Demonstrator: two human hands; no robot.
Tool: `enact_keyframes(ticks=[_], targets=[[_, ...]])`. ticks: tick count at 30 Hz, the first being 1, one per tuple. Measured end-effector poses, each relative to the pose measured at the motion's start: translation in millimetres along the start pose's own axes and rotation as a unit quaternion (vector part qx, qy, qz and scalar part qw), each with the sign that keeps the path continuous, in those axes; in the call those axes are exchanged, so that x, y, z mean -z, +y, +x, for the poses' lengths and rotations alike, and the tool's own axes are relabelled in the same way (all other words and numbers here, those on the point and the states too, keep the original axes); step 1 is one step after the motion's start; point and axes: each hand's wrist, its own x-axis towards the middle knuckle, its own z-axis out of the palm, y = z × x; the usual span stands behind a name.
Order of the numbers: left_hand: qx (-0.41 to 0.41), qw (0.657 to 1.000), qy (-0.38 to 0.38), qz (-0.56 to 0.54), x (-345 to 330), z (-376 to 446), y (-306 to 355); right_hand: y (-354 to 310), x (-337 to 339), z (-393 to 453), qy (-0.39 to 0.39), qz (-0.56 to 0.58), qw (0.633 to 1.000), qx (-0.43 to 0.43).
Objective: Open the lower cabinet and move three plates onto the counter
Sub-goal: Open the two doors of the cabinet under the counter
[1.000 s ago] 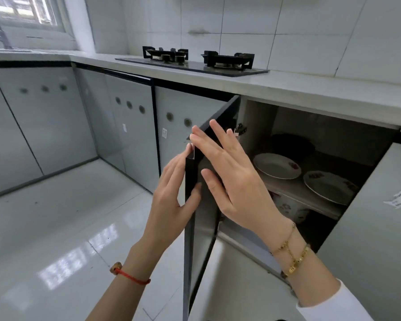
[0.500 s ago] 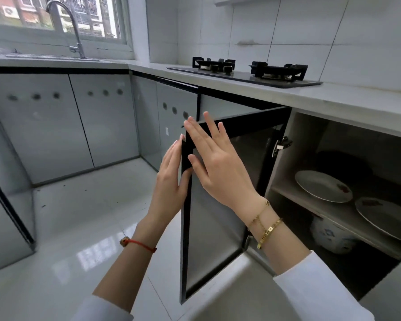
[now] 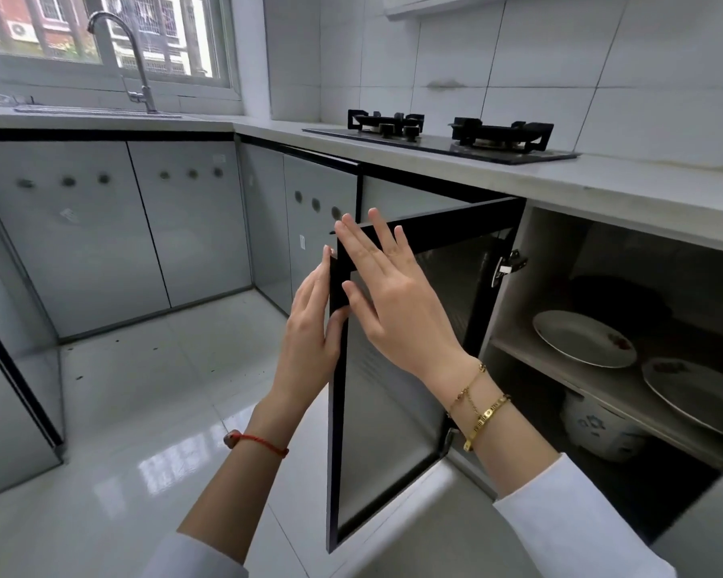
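Far left I see the tap (image 3: 122,56) over the sink, with the window behind it, and closed grey cupboard fronts below. My left hand (image 3: 309,340) sits at the free edge of the open door (image 3: 393,390); its fingers lie straight along the outer face while the thumb wraps round the black frame, so that grip pinches the door edge. My right hand (image 3: 397,302) is just beside it on the inner face, fingers spread and straight, palm flat toward the glass near the top corner: an open grip, holding nothing. Gold bracelets circle the right wrist, a red cord the left. The door stands swung out wide from its hinge (image 3: 508,264). Above, the stove (image 3: 447,137) rests on the table (image 3: 643,189). Inside the cabinet, on the shelf (image 3: 560,365), one white plate (image 3: 583,337) lies flat, and a second plate (image 3: 698,394) lies just right of it, partly cut by the frame edge. Under the shelf stands a white pot (image 3: 597,427) with a blue pattern.
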Motion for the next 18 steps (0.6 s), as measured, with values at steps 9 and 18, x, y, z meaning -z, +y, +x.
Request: enact_keyframes(ticks=[9, 18], targets=[[0.005, 0.996, 0.026, 0.081, -5, -14, 21, 14, 19, -29, 0.005, 0.016, 0.998, -0.059], [-0.127, 0.989, -0.048, 0.054, -55, -29, 65, 54, 59, -86, 0.015, -0.052, 0.99, -0.132]])
